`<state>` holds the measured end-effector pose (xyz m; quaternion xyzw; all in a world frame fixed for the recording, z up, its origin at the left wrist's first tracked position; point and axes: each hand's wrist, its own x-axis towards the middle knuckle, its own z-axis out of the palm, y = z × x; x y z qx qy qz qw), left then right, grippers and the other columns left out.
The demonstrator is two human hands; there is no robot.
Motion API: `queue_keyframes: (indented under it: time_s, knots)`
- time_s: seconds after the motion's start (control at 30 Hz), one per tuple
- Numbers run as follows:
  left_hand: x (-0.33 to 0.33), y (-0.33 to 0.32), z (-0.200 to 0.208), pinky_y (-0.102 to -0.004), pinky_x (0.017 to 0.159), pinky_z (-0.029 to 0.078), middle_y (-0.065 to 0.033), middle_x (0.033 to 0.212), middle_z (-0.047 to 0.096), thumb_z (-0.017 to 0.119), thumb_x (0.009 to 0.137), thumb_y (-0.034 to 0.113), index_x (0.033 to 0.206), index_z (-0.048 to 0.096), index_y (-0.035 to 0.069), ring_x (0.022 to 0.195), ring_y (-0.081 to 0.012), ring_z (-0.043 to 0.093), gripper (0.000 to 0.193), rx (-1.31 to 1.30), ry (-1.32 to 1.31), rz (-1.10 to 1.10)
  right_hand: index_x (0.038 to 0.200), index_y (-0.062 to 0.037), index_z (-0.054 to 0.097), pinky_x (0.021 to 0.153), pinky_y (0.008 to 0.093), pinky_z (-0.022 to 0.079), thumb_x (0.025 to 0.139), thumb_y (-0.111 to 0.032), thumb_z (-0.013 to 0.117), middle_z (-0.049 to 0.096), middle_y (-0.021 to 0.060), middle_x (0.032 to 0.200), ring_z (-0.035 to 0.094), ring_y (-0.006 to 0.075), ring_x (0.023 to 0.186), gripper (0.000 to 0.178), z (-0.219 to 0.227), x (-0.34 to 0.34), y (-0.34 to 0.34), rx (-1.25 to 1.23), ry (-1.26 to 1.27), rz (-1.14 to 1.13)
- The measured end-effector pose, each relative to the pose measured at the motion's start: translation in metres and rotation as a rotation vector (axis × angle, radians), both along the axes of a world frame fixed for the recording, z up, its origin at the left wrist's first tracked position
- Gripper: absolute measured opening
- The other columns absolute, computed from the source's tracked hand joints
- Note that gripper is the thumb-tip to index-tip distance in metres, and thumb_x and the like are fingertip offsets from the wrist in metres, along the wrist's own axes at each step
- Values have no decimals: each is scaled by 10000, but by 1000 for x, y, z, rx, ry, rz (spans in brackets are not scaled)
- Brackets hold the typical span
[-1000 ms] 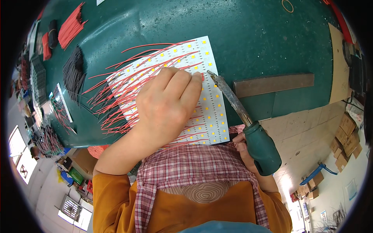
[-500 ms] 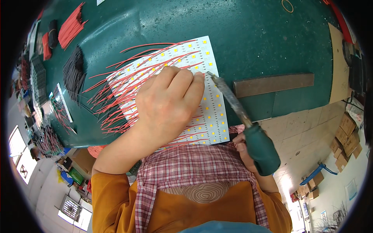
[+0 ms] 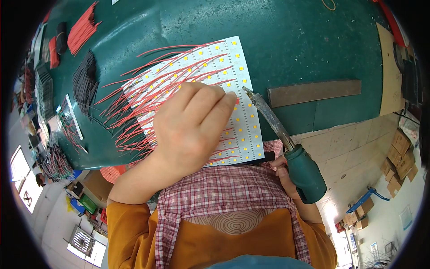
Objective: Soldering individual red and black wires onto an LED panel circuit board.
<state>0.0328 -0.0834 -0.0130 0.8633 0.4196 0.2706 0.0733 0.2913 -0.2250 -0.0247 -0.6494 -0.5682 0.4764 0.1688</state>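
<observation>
A white LED board (image 3: 248, 121) with rows of yellow chips lies at the near edge of the green table. Many red wires (image 3: 130, 92), some black among them, trail off its left side. My left hand (image 3: 190, 121) rests over the board's middle, closed, with a short red wire end showing at its fingertips. The rest of that wire is hidden under the hand. My right hand (image 3: 286, 177), partly covered, is closed around the green handle of a soldering iron (image 3: 305, 175). The iron's tip lies over the board's right part, just right of my left fingertips.
A dark metal bar (image 3: 313, 93) lies right of the board. Bundles of red wires (image 3: 83, 29) and black wires (image 3: 85, 80) sit at the left, near a small wired board (image 3: 71, 123). A rubber band (image 3: 329, 4) lies at the far edge.
My left fingertips have shifted a little nearer, and a red wire end now shows at them. The iron has moved slightly right and nearer. The board has slid slightly away from me.
</observation>
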Motion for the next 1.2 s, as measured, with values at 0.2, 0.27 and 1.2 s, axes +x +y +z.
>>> queue_keyframes:
  time_s: [0.2,0.27,1.2]
  knots:
    - [3,-4,-10,-296,567,495,-25,852,609,713,668,91,947,721,44,794,-180,627,283,-6,115,19,988,-21,647,701,268,523,955,-164,659,683,73,915,631,138,761,148,5,0,3,41,-37,163]
    - [3,-4,-9,-292,570,495,-14,855,610,710,678,94,954,724,53,794,-171,627,279,3,134,23,959,-17,663,696,262,530,932,-170,685,699,79,911,645,139,753,156,6,-2,3,-83,-102,136]
    - [5,-18,-10,-298,582,491,-22,856,621,704,693,95,958,711,48,802,-185,629,269,-53,85,5,892,-153,751,647,335,570,777,-174,762,740,46,815,719,236,714,118,0,1,-3,-48,66,-26]
